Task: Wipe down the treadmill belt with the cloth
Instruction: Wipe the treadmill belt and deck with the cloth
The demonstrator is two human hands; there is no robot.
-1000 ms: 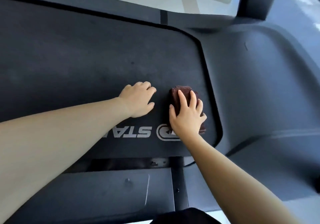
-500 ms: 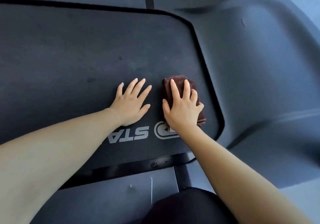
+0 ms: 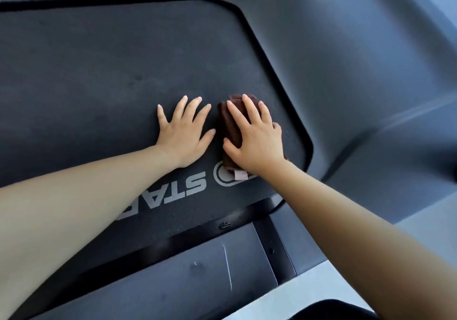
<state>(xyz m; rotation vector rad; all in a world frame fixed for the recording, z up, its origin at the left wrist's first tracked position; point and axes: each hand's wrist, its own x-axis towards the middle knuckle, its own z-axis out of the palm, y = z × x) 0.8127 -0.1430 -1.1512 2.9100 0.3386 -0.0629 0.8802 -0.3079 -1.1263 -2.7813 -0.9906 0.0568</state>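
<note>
My left hand (image 3: pixel 183 136) lies flat on the treadmill belt (image 3: pixel 99 72), fingers spread, holding nothing. Just beside it, my right hand (image 3: pixel 257 141) presses the folded brown cloth (image 3: pixel 231 124) onto the belt with straight fingers, near the belt's right edge. Risk: unpinched, the bunched cloth may slip free, and a leaning left palm may roll the belt.

The dark belt (image 3: pixel 99 72) bears a grey printed logo (image 3: pixel 188 188) near its end. Just beyond the logo's round emblem lies a folded brown cloth (image 3: pixel 228 124), its pale tag (image 3: pixel 239 174) overlapping the emblem. The right hand (image 3: pixel 257 141) presses flat on the cloth. The left hand (image 3: pixel 184 136) rests flat on the belt beyond the logo's letters, fingers spread.
</note>
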